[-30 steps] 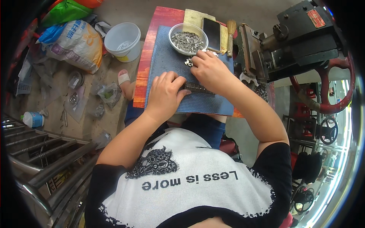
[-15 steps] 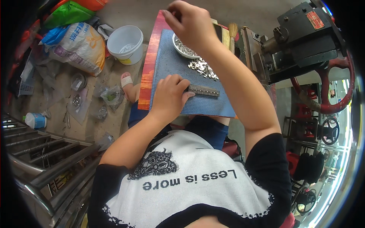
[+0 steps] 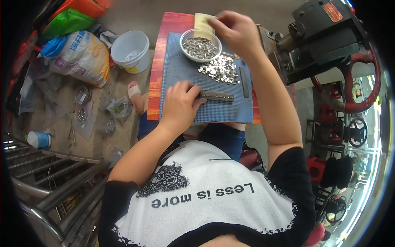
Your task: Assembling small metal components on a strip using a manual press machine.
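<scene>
My left hand rests on the blue ribbed mat, thumb and fingers closed round the left end of a grey metal bar with a row of small notches. My right hand is raised over the far right of the table, fingers curled and thumb near the index fingertip; anything between them is too small to make out. Below and left of it stands a clear round bowl of small metal pieces. More shiny pieces lie in a loose pile beside the bowl. A flat dark strip lies right of the pile.
The mat covers a red wood-patterned table. A yellowish pad lies at its far edge. A dark machine with a red handwheel stands at right. On the left are a white bucket, a sack and metal rails.
My right hand has moved right and slightly nearer, uncovering the bowl and more of the pile. The flat strip now shows, while the brush is hidden. My left hand stays on the bar.
</scene>
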The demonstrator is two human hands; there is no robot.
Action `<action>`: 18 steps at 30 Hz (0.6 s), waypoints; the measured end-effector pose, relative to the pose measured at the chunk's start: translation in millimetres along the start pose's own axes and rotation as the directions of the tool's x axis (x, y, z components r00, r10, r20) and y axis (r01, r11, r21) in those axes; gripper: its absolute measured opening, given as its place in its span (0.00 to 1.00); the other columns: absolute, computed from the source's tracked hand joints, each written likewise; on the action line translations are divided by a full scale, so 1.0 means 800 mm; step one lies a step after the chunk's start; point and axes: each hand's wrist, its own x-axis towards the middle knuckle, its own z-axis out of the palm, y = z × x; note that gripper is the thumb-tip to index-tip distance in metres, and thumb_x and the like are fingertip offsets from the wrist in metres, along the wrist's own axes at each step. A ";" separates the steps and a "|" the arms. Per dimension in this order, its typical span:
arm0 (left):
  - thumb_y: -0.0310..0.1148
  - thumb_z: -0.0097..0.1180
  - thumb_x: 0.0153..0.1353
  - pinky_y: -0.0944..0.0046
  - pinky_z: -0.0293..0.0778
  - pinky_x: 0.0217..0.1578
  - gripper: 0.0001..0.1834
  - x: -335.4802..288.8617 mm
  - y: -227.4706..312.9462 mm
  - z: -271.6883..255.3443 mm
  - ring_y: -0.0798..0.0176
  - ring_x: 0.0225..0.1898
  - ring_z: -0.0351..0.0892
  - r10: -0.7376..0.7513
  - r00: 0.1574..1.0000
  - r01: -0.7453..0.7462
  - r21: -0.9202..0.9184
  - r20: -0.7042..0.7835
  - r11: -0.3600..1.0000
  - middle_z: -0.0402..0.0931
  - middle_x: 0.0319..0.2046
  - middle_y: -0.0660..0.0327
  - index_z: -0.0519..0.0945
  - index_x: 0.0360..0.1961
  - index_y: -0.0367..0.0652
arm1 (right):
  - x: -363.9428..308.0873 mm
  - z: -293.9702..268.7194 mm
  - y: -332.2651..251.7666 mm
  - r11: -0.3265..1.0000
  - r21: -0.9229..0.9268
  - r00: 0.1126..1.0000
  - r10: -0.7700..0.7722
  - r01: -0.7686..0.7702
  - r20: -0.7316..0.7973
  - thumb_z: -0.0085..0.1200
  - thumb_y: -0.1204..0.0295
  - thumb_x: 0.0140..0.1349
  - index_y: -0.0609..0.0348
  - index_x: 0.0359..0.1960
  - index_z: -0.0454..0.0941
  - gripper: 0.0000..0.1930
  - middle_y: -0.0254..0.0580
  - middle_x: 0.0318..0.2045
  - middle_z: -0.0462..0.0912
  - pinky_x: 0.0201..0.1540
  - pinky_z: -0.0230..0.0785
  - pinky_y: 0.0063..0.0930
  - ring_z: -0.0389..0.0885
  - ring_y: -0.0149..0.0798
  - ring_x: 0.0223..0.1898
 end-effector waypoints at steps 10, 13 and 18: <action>0.35 0.65 0.57 0.55 0.66 0.44 0.13 0.002 0.001 0.006 0.52 0.43 0.74 -0.003 1.000 0.001 0.099 0.021 0.995 0.75 0.38 0.58 0.81 0.42 0.44 | -0.203 -0.035 0.079 0.774 -0.579 0.959 0.278 -0.256 -0.053 0.61 0.65 0.60 0.68 0.35 0.82 0.14 0.58 0.33 0.83 0.44 0.75 0.45 0.83 0.57 0.38; 0.35 0.64 0.58 0.54 0.66 0.44 0.13 0.003 0.002 0.005 0.51 0.44 0.74 -0.007 1.000 0.005 0.077 0.028 0.997 0.76 0.39 0.57 0.80 0.42 0.43 | -0.208 -0.024 0.088 0.797 -0.516 0.950 0.260 -0.313 -0.175 0.62 0.67 0.59 0.69 0.35 0.81 0.14 0.56 0.33 0.82 0.43 0.75 0.44 0.82 0.55 0.36; 0.33 0.63 0.59 0.53 0.68 0.43 0.11 -0.001 -0.001 0.008 0.50 0.41 0.75 0.016 0.998 -0.012 0.055 -0.069 0.998 0.77 0.36 0.56 0.81 0.41 0.41 | -0.201 -0.041 0.078 0.901 -0.231 0.929 0.346 -0.368 -0.130 0.63 0.68 0.56 0.65 0.37 0.83 0.12 0.50 0.36 0.82 0.38 0.75 0.36 0.82 0.46 0.33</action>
